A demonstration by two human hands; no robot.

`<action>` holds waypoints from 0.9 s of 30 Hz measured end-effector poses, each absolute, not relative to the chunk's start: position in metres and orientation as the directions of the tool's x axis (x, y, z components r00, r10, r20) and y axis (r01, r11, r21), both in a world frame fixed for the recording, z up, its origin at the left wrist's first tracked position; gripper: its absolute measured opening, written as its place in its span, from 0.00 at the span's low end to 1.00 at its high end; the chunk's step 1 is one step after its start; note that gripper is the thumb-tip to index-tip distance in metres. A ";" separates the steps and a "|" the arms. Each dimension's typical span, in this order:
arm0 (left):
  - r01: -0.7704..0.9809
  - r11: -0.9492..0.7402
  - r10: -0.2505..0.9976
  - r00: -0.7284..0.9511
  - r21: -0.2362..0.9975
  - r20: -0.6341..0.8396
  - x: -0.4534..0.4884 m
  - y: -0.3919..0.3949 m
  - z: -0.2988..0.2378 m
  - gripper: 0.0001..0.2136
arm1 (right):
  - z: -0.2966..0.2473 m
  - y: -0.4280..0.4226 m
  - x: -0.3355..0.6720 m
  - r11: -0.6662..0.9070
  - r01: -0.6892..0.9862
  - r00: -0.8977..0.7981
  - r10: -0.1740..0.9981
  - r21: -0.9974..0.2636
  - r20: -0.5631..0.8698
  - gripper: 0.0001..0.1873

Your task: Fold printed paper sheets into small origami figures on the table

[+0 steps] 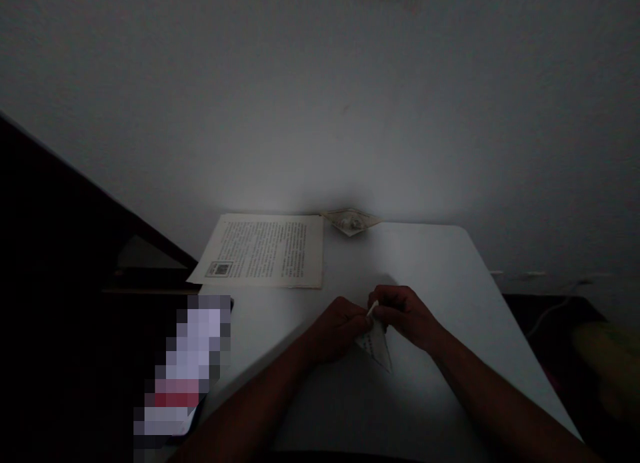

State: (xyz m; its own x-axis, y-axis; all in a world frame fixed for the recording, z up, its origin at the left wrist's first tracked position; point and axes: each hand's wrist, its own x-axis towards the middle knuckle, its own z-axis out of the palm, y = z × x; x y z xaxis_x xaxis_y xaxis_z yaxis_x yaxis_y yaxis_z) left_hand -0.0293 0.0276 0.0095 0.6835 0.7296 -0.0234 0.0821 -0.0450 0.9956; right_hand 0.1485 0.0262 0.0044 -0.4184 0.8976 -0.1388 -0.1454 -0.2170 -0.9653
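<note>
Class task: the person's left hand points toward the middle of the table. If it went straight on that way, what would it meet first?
The folded paper pinched in the left hand, then almost at once the right hand facing it, though depth is hard to judge in this dim light.

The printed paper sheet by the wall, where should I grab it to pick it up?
Probably at the near left corner of the printed sheet, coming from the left: it lies flat on the white table, and that corner seems to overhang the table's edge, so fingers could get under it.
</note>
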 end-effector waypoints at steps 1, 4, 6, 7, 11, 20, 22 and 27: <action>0.093 -0.050 0.728 0.685 0.994 -0.027 -0.029 0.027 0.010 0.23 | 0.004 0.027 0.149 -0.233 -0.141 -0.446 0.882 -0.962 -0.149 0.15; 0.085 -0.100 0.724 0.690 0.991 0.014 -0.028 0.027 0.012 0.23 | 0.002 0.027 0.152 -0.235 -0.133 -0.466 0.872 -0.963 -0.148 0.14; 0.074 -0.130 0.723 0.689 0.989 0.043 -0.027 0.027 0.014 0.23 | -0.001 0.027 0.153 -0.203 -0.149 -0.451 0.885 -0.968 -0.116 0.12; 0.079 -0.136 0.727 0.685 0.988 0.045 -0.027 0.028 0.015 0.23 | -0.003 0.028 0.153 -0.190 -0.160 -0.443 0.891 -0.969 -0.101 0.11; 0.091 -0.099 0.752 0.659 0.991 0.014 -0.027 0.030 0.016 0.22 | -0.005 0.029 0.152 -0.143 -0.154 -0.406 0.911 -0.978 -0.069 0.11; 0.031 -0.060 0.738 0.675 0.998 0.023 -0.028 0.032 0.008 0.16 | 0.007 0.022 0.150 0.114 0.137 -0.331 0.942 -0.984 0.063 0.18; 0.037 -0.056 0.741 0.671 0.998 0.017 -0.028 0.032 0.008 0.17 | 0.009 0.021 0.149 0.116 0.154 -0.325 0.944 -0.981 0.060 0.18; 0.083 -0.111 0.783 0.620 0.990 0.036 -0.028 0.030 0.012 0.18 | 0.006 0.022 0.150 0.084 0.104 -0.284 0.957 -0.991 0.051 0.17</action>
State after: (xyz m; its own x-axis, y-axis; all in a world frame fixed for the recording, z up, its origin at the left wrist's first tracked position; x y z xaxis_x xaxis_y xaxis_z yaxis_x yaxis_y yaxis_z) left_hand -0.0275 0.0304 0.0121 0.6205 0.7834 0.0361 0.0825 -0.1111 0.9904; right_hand 0.1500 0.0217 0.0056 -0.2839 0.9575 0.0509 0.1042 0.0836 -0.9910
